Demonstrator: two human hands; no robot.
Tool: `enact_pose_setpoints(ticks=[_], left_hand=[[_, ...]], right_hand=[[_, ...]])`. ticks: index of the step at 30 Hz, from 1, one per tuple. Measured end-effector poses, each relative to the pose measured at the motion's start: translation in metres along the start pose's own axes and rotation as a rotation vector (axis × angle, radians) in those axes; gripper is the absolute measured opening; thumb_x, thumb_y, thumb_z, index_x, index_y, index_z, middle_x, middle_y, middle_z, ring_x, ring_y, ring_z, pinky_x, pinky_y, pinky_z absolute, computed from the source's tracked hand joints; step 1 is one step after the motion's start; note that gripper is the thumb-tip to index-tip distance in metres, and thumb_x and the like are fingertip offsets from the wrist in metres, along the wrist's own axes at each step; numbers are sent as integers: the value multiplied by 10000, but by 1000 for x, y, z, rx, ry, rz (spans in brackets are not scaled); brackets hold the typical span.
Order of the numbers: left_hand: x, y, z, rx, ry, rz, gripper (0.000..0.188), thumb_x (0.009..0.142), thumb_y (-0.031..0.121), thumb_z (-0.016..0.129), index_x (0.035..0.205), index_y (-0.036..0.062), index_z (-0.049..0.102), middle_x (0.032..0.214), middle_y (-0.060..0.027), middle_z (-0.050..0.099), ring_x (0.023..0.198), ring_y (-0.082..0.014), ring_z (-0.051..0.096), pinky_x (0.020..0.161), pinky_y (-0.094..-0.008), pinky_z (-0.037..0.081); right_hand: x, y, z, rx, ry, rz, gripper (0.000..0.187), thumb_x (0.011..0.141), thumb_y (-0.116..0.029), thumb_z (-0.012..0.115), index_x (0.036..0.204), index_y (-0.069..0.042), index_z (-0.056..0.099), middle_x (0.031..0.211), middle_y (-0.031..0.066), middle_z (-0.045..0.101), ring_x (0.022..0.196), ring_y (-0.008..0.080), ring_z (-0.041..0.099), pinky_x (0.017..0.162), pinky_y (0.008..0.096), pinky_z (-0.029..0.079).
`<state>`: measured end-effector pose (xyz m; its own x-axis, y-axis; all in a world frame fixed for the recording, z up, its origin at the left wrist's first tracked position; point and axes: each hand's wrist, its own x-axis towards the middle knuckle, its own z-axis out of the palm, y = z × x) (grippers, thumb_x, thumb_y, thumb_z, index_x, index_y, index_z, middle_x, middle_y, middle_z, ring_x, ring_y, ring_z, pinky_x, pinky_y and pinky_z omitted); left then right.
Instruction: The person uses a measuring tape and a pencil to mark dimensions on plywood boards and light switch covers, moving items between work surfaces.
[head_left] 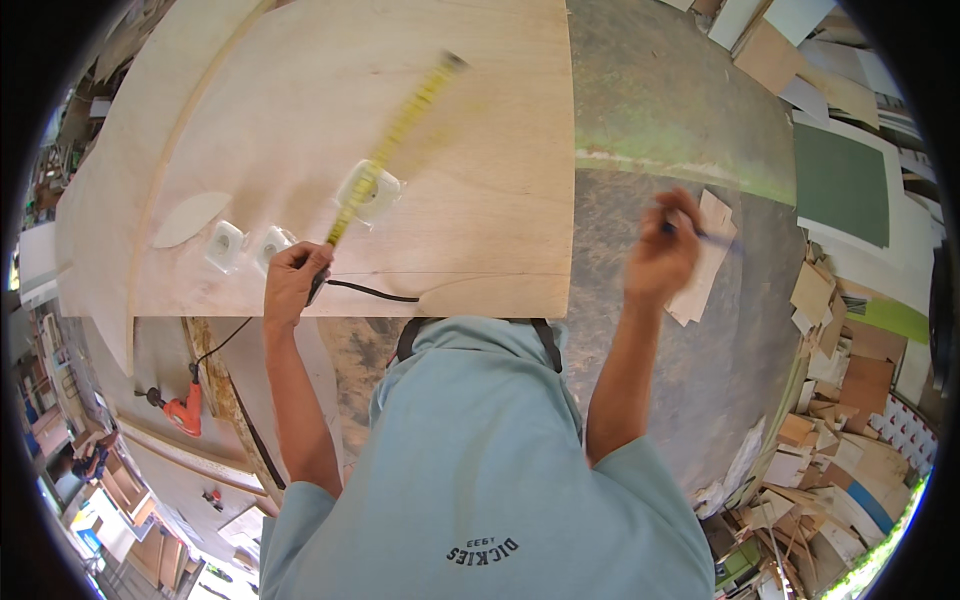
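My left hand (292, 285) is closed around a tape measure at the near edge of a pale plywood sheet (490, 150). Its yellow blade (405, 125), blurred, stretches up and to the right over the sheet. A black cord (375, 291) trails from beside that hand along the wood. Off the sheet's right edge, my right hand (662, 255) is raised and smeared by motion, its fingers curled around a thin, dark blue pen-like stick (722, 242). White electrical sockets (226, 241) in clear plastic lie on the plywood, one (366, 194) partly under the blade.
A thin wood offcut (708, 265) lies beyond my right hand. Scrap boards (835, 440) pile up at far right, near a green panel (840, 185). At lower left sits an orange power tool (183, 410) with a cord. A thin oval piece (190, 220) rests on the plywood.
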<state>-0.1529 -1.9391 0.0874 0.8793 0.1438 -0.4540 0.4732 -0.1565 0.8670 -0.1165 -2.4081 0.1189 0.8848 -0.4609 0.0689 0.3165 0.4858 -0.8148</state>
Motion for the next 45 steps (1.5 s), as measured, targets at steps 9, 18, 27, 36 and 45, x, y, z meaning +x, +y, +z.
enact_pose_setpoints(ticks=[9, 18, 27, 36, 45], left_hand=[[15, -32, -4, -547, 358, 44, 254, 977, 263, 728, 942, 14, 691, 816, -72, 663, 680, -178, 660, 568, -293, 526], [3, -52, 18, -534, 479, 88, 254, 974, 258, 736, 956, 6, 709, 863, -67, 682, 718, -159, 653, 645, -277, 538], [-3, -59, 36, -498, 475, 90, 251, 988, 251, 718, 963, 2, 707, 879, -53, 685, 740, -136, 636, 651, -261, 520], [5, -64, 38, -498, 498, 122, 255, 993, 255, 712, 961, 2, 710, 861, -51, 675, 743, -129, 628, 638, -254, 503], [1, -62, 39, -442, 495, 127, 257, 989, 251, 719, 956, -4, 718, 849, -40, 673, 747, -118, 624, 649, -250, 503]], right_hand=[[-78, 162, 158, -1447, -778, 74, 896, 634, -570, 887, 1282, -19, 606, 1254, 125, 591, 904, 365, 708, 777, 444, 575], [-72, 153, 115, -1317, -835, 54, 774, 601, -371, 866, 1249, -27, 616, 1197, 127, 620, 975, 340, 694, 820, 422, 568], [-68, 19, -35, -1194, -827, 400, 765, 601, -93, 835, 1329, -38, 603, 1293, 121, 614, 1192, 291, 619, 1035, 378, 505], [-55, 25, -20, -1251, -955, 427, 761, 600, -102, 804, 1334, -92, 604, 1308, 101, 609, 1183, 318, 614, 1018, 396, 513], [-53, 36, -26, -1296, -1026, 337, 789, 601, -159, 810, 1350, -140, 563, 1277, 104, 588, 1107, 363, 631, 934, 452, 550]])
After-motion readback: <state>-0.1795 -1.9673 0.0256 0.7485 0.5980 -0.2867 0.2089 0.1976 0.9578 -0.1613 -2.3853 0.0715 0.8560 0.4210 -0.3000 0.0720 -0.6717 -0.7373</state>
